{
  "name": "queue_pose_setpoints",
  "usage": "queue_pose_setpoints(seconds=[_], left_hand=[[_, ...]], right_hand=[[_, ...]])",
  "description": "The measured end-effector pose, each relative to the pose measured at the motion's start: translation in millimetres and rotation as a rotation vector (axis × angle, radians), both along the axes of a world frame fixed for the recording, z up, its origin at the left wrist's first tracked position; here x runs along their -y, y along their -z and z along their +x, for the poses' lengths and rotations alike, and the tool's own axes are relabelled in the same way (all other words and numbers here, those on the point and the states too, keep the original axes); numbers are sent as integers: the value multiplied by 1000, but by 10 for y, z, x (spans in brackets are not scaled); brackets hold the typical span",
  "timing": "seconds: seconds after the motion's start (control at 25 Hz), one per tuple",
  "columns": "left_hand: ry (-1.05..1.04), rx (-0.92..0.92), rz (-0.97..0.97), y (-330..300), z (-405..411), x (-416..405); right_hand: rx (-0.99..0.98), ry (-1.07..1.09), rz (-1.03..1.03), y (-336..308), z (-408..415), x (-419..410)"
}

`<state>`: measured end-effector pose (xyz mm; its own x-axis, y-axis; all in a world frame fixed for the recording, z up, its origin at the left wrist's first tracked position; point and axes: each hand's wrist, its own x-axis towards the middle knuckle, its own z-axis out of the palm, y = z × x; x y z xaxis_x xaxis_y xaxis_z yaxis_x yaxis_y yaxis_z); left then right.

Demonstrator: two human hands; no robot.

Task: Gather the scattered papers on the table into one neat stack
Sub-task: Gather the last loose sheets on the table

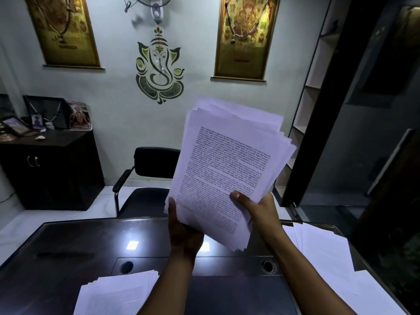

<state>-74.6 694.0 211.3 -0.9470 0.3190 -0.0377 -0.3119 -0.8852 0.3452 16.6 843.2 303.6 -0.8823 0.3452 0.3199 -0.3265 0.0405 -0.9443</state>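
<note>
Our left hand [181,230] and right hand [256,208] fingers grasp the fanned sheaf of white printed paper sheets [229,164] by its bottom edge, upright above the dark glossy counter [75,242], looking floppy, slippery, best supported underneath.

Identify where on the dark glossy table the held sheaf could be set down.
Bare room lies on the dark glossy table left of the left hand, behind the near-left white paper pile. Crowded: the right edge, under loose white sheets beyond the right hand gripping the printed sheaf.
</note>
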Motion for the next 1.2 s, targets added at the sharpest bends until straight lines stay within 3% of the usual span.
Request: queue_pose_setpoints(seconds=[0.48,0.64,0.88,1.0,1.2], left_hand=[[58,-31,-231,23,-148,298],[185,-88,-552,53,-169,478],[406,-138,-1080,300,201,545],[490,-72,-1074,648,286,782],[387,105,-1235,1370,395,1338]], right_hand=[[125,90,1,233,-195,-367],[241,-13,-31,541,-201,-513],[451,-6,-64,1022,-79,-356],[572,-36,-70,1444,33,-222],[742,-179,-57,2193,167,306]])
